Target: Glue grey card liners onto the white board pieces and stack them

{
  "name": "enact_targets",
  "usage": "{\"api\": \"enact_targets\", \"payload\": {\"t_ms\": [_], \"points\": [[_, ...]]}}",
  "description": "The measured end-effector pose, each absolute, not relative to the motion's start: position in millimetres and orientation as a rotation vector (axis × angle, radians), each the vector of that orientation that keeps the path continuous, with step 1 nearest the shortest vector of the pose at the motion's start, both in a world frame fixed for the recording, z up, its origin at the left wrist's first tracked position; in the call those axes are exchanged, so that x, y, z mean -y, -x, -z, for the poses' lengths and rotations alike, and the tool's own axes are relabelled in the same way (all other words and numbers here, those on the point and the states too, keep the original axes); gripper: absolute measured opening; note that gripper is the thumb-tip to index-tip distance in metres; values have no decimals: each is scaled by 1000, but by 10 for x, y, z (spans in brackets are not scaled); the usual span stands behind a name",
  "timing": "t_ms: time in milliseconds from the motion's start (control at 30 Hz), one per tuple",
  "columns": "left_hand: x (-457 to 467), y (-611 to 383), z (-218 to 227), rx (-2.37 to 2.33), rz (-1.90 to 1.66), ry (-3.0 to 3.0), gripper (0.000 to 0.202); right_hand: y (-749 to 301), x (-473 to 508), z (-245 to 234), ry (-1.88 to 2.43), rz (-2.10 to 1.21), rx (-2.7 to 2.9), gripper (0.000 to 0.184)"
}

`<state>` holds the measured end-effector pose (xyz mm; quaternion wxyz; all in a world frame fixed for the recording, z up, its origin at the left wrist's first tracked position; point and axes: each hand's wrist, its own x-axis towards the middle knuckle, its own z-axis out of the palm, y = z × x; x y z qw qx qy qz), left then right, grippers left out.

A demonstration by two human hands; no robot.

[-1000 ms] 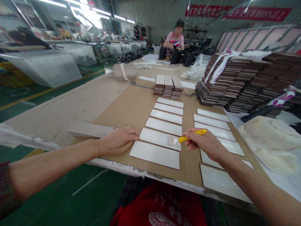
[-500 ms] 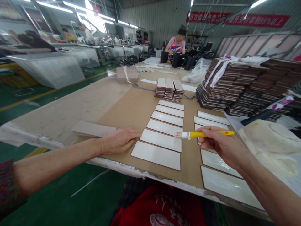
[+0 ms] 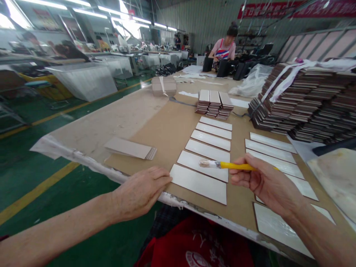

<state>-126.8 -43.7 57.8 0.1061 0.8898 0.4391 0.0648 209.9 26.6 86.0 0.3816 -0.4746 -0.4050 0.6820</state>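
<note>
My right hand (image 3: 258,176) grips a yellow-handled paintbrush (image 3: 226,165) between thumb and fingers. Its bristles, whitish at the tip, are over the second-nearest white panel (image 3: 183,158) of the middle column. At the near left corner of the nearest panel (image 3: 198,185) rests my left hand (image 3: 144,185), fingers stretched out and holding nothing. Several thin rectangular panels with dark edges make up this column. Under and beside my right forearm runs another column of panels (image 3: 274,222), their tops glossy and wet-looking, partly hidden by the arm.
Grey boards (image 3: 129,148) lie stacked at the left on the brown-covered table (image 3: 155,126). Behind the panels stand small board piles (image 3: 214,104). A tall strapped stack (image 3: 314,100) and a whitish, stained block (image 3: 333,178) occupy the right. A co-worker (image 3: 224,48) stands at the far end.
My left hand has moved nearer, from beside the second-nearest panel to the nearest one's corner. The brush has shifted left along the second-nearest panel. The view has turned left.
</note>
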Motion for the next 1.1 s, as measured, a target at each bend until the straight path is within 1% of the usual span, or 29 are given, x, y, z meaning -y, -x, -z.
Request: {"api": "enact_targets", "payload": {"t_ms": [233, 367, 500, 700, 900, 1100], "points": [[506, 1276, -354, -1408, -256, -2544, 37, -1717, -133, -748, 1193, -1670, 1337, 38], [509, 1294, -301, -1370, -285, -2554, 35, -1553, -87, -653, 1250, -1571, 1605, 32], [515, 1309, -278, -1359, -315, -2560, 36, -1450, -67, -582, 1250, -1506, 1749, 27], [513, 1321, -246, -1349, -399, -2572, 37, -1355, -73, -598, 1256, -1373, 2007, 23], [503, 1323, -238, -1329, -370, -2578, 35, -1374, -148, -640, 1323, -1383, 2060, 24], [508, 1319, -221, -1332, -342, -2607, 35, -1525, -170, -765, 1509, -1375, 2081, 27]]}}
